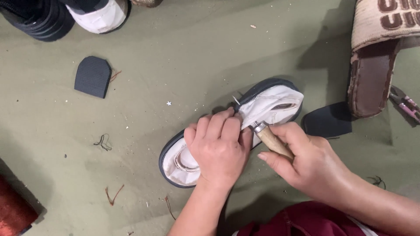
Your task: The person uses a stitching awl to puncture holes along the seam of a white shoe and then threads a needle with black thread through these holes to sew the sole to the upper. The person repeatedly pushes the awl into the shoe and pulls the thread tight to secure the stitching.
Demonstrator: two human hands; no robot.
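Observation:
A white shoe (pixel 280 102) with a dark sole rim lies on the olive-green floor cloth (pixel 183 65). My left hand (pixel 218 148) presses down over the shoe's middle, fingers curled on the white upper. My right hand (pixel 306 161) grips a tool with a wooden handle (pixel 272 140); its metal tip meets the white upper just beside my left fingers. The tip itself is hidden between the hand and the fabric.
A black heel piece (pixel 92 76) lies at upper left, another dark rubber piece (pixel 328 121) right of the shoe. A brown sandal (pixel 376 57) stands at right with pliers (pixel 404 102) beside it. Black-and-white shoes (pixel 65 15) sit at top left. Thread scraps (pixel 113 194) dot the cloth.

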